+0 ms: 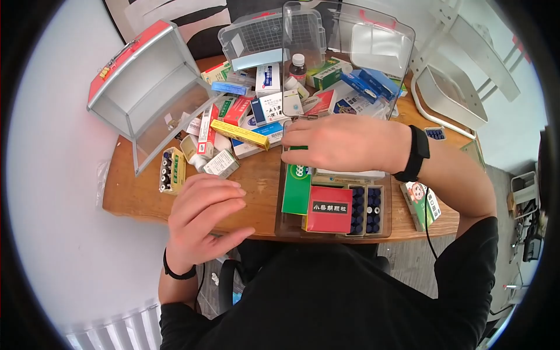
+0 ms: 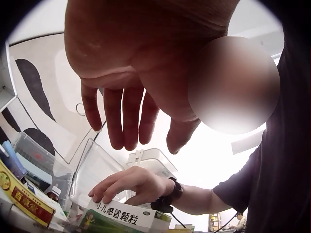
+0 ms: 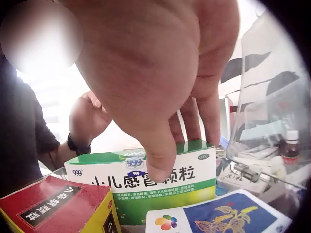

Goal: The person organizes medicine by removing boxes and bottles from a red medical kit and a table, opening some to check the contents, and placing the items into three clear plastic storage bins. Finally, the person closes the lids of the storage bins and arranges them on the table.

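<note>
The right hand [image 1: 344, 146] is over the clear plastic box [image 1: 283, 224] and holds a green and white 999 box [image 3: 146, 179], thumb on its printed front and fingers behind it. That green box [image 1: 297, 189] stands at the container's left side. Beside it lie a red and yellow box [image 1: 328, 210] and dark-capped vials [image 1: 357, 210]. In the right wrist view a white and blue box [image 3: 218, 216] lies in front. The left hand [image 1: 204, 216] hovers left of the container, holding nothing, fingers loosely bent in the head view and extended downward in the left wrist view.
Many medicine boxes and bottles lie piled behind, including a long yellow box [image 1: 240, 135]. An open red-edged case [image 1: 146, 76] stands at left, with a vial pack [image 1: 172, 170] near it. The container's clear lid [image 1: 350, 35] stands raised. A green-white box [image 1: 420, 204] lies at right.
</note>
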Demonstrator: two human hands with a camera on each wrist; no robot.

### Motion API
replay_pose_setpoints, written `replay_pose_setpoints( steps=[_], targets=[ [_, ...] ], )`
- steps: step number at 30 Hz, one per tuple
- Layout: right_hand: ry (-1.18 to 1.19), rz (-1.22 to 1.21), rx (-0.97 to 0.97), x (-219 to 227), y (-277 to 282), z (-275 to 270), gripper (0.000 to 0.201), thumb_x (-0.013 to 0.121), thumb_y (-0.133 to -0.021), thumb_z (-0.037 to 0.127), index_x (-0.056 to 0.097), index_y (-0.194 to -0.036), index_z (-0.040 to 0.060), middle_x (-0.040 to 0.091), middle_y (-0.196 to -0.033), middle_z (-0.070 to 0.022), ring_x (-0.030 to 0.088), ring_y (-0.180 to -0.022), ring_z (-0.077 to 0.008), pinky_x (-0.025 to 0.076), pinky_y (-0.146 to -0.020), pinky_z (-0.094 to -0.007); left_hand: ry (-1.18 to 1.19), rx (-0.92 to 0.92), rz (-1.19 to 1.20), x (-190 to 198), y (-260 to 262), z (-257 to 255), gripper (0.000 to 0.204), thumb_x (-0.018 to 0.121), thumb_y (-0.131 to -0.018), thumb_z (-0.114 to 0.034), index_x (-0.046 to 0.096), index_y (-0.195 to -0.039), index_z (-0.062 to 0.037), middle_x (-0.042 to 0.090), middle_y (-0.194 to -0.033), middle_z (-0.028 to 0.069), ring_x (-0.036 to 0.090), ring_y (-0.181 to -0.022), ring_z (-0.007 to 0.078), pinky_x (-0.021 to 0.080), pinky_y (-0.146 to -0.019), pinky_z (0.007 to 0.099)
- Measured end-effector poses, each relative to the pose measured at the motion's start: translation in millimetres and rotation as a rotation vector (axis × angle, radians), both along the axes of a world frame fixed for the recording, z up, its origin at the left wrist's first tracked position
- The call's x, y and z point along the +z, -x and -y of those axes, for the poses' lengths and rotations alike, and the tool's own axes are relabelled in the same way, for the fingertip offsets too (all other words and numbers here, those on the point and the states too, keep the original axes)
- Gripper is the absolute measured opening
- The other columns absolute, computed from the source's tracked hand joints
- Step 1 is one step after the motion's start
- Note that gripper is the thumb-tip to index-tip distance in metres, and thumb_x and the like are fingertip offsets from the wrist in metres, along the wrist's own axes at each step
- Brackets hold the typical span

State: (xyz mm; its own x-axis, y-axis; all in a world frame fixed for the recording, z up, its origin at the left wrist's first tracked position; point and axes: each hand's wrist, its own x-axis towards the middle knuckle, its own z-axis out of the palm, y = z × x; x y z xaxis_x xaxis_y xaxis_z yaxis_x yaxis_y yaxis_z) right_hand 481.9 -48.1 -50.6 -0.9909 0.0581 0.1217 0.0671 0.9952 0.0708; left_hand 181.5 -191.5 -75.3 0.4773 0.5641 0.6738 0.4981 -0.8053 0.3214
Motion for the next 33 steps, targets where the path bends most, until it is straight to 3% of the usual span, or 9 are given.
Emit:
replay_pose_setpoints(
  steps=[5,9,11,15,17,20,21,23,33],
  targets=[
    [0.145,0.078,-0.038,-15.5,9.5,0.2,0.033,0.067,-0.092,0.007,0.068,-0.124,-0.0005,0.067,-0.131,-0.0131,0.067,-0.128,-0.0307,0.063,-0.1,-0.04,0.032,-0.018,-0.012,-6.6,-6.0,-8.0,0.046,0.099,-0.072,-0.019,0.077,-0.11,-0.0029,0.078,-0.115,0.012,0.075,-0.107,0.0333,0.058,-0.092,0.0481],
    [0.17,0.013,-0.158,11.2,-10.1,3.8,0.036,0.068,-0.09,0.006,0.07,-0.125,-0.0011,0.069,-0.132,-0.0146,0.07,-0.125,-0.033,0.062,-0.099,-0.0405,0.135,-0.098,-0.08,-8.0,-19.8,-20.8,0.044,0.095,-0.08,-0.019,0.076,-0.116,-0.0026,0.075,-0.125,0.0127,0.072,-0.118,0.0349,0.055,-0.1,0.0502],
    [-0.042,-0.178,-0.172,20.9,-26.2,7.1,0.025,0.069,-0.09,0.008,0.072,-0.113,0.0003,0.072,-0.112,-0.0126,0.075,-0.109,-0.0312,0.064,-0.087,-0.0405,0.174,-0.128,-0.142,-6.3,-29.2,-34.3,0.042,0.092,-0.084,-0.019,0.075,-0.118,-0.0022,0.074,-0.129,0.0139,0.07,-0.124,0.037,0.054,-0.105,0.0524],
    [-0.053,-0.242,-0.259,47.3,-68.6,43.3,0.026,0.069,-0.089,0.007,0.073,-0.113,0.0002,0.074,-0.112,-0.0134,0.076,-0.103,-0.0321,0.063,-0.085,-0.0409,0.133,-0.143,-0.331,-12.1,-51.4,-73.4,0.041,0.085,-0.091,-0.018,0.072,-0.126,-0.0013,0.069,-0.139,0.016,0.062,-0.137,0.0363,0.048,-0.115,0.0508],
    [-0.01,-0.264,-0.47,51.0,-92.5,66.3,0.033,0.075,-0.084,0.0,0.074,-0.116,-0.0023,0.075,-0.112,-0.0155,0.075,-0.101,-0.0346,0.061,-0.086,-0.0423,0.13,-0.122,-0.39,-16.5,-58.9,-89.2,0.042,0.083,-0.093,-0.019,0.07,-0.129,-0.0009,0.067,-0.142,0.0171,0.059,-0.14,0.0363,0.046,-0.119,0.0506],
    [0.008,-0.374,-0.694,36.6,-127.1,89.2,0.029,0.076,-0.086,-0.002,0.076,-0.115,-0.0006,0.075,-0.108,-0.0149,0.074,-0.097,-0.033,0.06,-0.083,-0.0428,0.162,-0.071,-0.522,-19.1,-68.7,-104.4,0.05,0.082,-0.095,-0.026,0.067,-0.135,0.0005,0.067,-0.142,0.0191,0.058,-0.142,0.0359,0.033,-0.129,0.0527],
    [0.008,-0.371,-0.707,30.4,-138.2,96.8,0.029,0.076,-0.086,-0.002,0.076,-0.115,-0.0006,0.075,-0.108,-0.0149,0.074,-0.097,-0.033,0.06,-0.083,-0.0428,0.162,-0.084,-0.521,-16.1,-71.6,-105.2,0.05,0.082,-0.095,-0.026,0.067,-0.135,0.0005,0.067,-0.142,0.0191,0.058,-0.142,0.0359,0.033,-0.129,0.0527],
    [0.047,-0.436,-0.968,13.8,-159.4,107.5,0.025,0.077,-0.089,-0.004,0.076,-0.114,0.0006,0.075,-0.108,-0.0149,0.074,-0.097,-0.0353,0.06,-0.083,-0.0431,0.33,-0.084,-0.642,-8.9,-75.5,-105.7,0.051,0.082,-0.095,-0.027,0.067,-0.135,0.0,0.068,-0.139,0.0191,0.06,-0.138,0.0345,0.033,-0.129,0.0538],
    [0.096,-0.454,-1.146,-26.6,-201.1,99.1,0.038,0.083,-0.092,0.011,0.071,-0.127,0.0017,0.073,-0.117,-0.0172,0.071,-0.103,-0.0414,0.059,-0.088,-0.0471,0.364,-0.11,-0.582,-2.8,-76.0,-95.6,0.044,0.081,-0.096,-0.026,0.07,-0.131,-0.0023,0.074,-0.126,0.017,0.065,-0.133,0.0326,0.031,-0.131,0.0573]
  ],
)
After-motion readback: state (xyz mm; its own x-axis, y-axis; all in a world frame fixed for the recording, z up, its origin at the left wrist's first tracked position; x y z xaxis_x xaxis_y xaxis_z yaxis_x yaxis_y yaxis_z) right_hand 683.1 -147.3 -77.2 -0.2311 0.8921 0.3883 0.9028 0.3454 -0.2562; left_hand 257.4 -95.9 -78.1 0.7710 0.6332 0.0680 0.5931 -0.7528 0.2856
